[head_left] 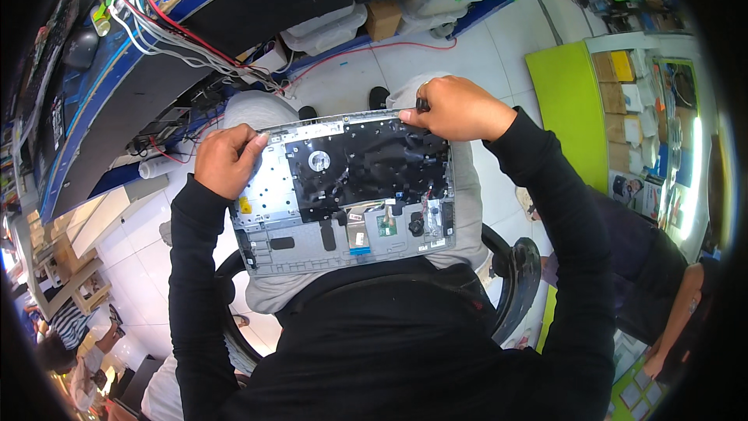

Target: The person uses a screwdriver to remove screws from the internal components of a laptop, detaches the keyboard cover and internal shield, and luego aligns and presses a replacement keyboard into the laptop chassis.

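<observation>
A laptop's top case rests across my lap with its inner side up. A black sheet covers the back of its keyboard area, with a round opening toward the left. Along its near part run a ribbon cable with a blue end and a small green circuit board. My left hand grips the far left corner between thumb and fingers. At the far right edge, my right hand is closed on the rim, its thumb on top; a small black thing shows by its fingers.
A blue-edged workbench with a bundle of cables stands at the far left. Plastic tubs and a cardboard box sit beneath it. A green-sided shelf is on the right, and another person's arm is at lower right.
</observation>
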A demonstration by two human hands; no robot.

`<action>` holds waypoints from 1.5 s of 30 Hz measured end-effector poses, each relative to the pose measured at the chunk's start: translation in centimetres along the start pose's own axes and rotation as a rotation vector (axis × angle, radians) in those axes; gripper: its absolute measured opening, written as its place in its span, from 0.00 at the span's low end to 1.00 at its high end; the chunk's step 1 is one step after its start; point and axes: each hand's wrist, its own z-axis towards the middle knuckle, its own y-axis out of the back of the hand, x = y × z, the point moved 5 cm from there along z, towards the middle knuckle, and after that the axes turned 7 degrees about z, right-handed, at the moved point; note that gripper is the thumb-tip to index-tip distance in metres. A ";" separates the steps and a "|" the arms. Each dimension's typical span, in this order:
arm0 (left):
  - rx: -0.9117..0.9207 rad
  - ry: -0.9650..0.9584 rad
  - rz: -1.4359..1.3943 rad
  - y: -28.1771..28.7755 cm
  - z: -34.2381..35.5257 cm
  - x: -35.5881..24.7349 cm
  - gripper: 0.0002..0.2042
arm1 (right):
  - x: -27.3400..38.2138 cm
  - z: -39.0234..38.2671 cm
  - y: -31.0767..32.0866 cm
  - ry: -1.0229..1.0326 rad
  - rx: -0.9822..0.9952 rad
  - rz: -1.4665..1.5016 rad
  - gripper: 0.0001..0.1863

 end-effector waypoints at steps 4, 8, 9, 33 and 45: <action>0.017 0.042 -0.033 0.0 0.1 0.2 0.16 | 0.6 0.4 0.6 -0.039 0.145 0.020 0.24; 0.021 0.043 -0.049 0.5 0.3 -0.3 0.15 | 0.8 -0.1 0.4 0.013 0.118 -0.051 0.23; -0.013 -0.005 -0.028 0.7 0.4 -0.6 0.15 | 0.6 -0.1 -0.2 0.017 0.119 -0.050 0.23; -0.147 -0.171 0.190 -0.3 1.1 -1.6 0.12 | -3.5 -2.4 -0.6 -0.068 0.061 0.341 0.16; -0.188 -0.150 0.109 -0.6 1.1 -1.1 0.15 | -5.5 -5.5 -1.6 -0.130 -0.188 0.460 0.13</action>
